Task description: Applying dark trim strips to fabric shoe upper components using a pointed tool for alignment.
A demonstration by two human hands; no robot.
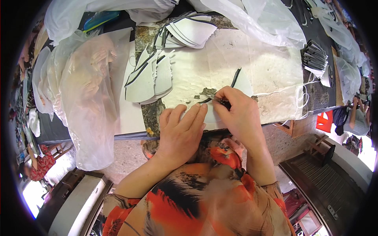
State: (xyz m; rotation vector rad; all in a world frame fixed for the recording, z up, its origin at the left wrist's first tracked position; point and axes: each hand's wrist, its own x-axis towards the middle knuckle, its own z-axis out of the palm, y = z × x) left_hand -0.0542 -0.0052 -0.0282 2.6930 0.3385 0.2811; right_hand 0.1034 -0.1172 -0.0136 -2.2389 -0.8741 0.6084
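A white, curved cut piece (243, 83) with a black edging strip lies on the pale worktop cloth, partly covered by my hands. My left hand (182, 131) rests palm down, fingers stretched flat on the near part of this piece beside the black strip. Closed around a small metal-tipped tool (213, 97) with a dark handle is my right hand (240, 114). The tool's tip meets the black strip just right of my left fingertips. Most of the tool is hidden by the fingers, so its exact kind does not show.
Stacks of similar black-edged white pieces lie at the left (151, 80) and far side (191, 31). A dark-edged bundle (314, 57) stands at the right, near loose white cord (305, 98). Clear plastic bags (88, 94) drape the left and back. A wooden bench (323, 177) stands lower right.
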